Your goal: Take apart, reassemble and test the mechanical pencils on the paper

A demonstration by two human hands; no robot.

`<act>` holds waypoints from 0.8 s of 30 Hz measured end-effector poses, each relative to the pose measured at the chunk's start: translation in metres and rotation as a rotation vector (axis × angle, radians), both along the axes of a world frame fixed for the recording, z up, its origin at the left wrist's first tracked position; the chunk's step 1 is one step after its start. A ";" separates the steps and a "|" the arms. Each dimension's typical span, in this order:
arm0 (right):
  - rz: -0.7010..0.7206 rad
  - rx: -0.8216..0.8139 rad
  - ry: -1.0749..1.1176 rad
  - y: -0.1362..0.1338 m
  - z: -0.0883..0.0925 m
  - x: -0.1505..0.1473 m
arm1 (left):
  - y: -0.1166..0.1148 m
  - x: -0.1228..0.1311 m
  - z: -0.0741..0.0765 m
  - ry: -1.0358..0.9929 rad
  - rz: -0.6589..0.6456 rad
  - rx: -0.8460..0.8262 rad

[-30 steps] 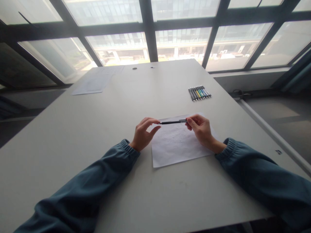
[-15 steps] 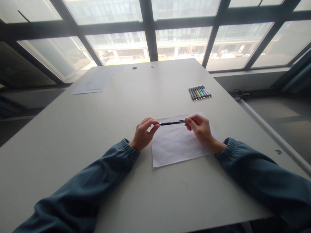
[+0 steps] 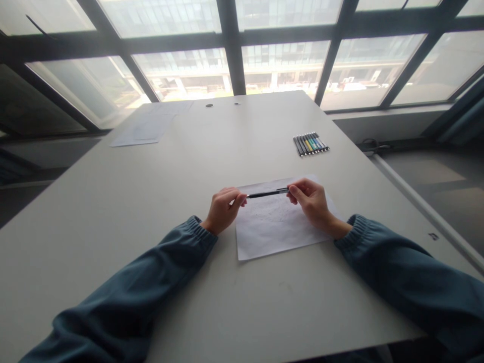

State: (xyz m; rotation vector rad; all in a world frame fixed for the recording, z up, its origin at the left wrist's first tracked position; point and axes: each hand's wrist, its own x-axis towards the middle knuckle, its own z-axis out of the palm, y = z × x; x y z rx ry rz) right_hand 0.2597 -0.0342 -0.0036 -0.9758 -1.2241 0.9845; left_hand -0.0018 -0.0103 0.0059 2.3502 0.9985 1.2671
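A thin black pen [image 3: 267, 193] is held level above a white sheet of paper [image 3: 278, 229] with a faint drawing on it. My right hand [image 3: 310, 201] pinches the pen's right end. My left hand [image 3: 224, 209] is curled at the pen's left tip, fingers closed around the end. Both hands hover just above the sheet's far edge, near the middle of the white table [image 3: 151, 201].
A row of several coloured pens [image 3: 310, 144] lies at the far right of the table. Loose white sheets [image 3: 145, 128] sit at the far left corner. Two small round grommets [image 3: 209, 106] are near the far edge. Large windows stand behind the table.
My left hand's fingers have curled in and closed on the pen's left tip. The pen has tilted slightly. My right hand has barely moved.
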 end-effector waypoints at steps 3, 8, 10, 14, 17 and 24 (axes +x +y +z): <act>0.008 0.007 0.010 0.000 0.000 0.000 | 0.002 -0.002 -0.004 -0.021 -0.027 -0.034; -0.016 0.005 0.014 0.001 -0.001 0.000 | 0.004 -0.003 -0.001 -0.069 -0.032 -0.027; -0.023 0.005 0.021 0.001 -0.002 0.000 | 0.003 -0.002 0.001 -0.062 -0.012 0.029; -0.023 0.008 0.041 0.002 -0.003 0.000 | 0.002 -0.001 0.002 -0.048 0.017 0.162; -0.021 0.006 0.042 0.003 -0.004 0.001 | 0.002 0.000 0.001 -0.042 0.019 0.212; -0.011 0.002 0.035 0.002 -0.003 0.001 | 0.002 0.001 0.002 -0.029 -0.022 0.232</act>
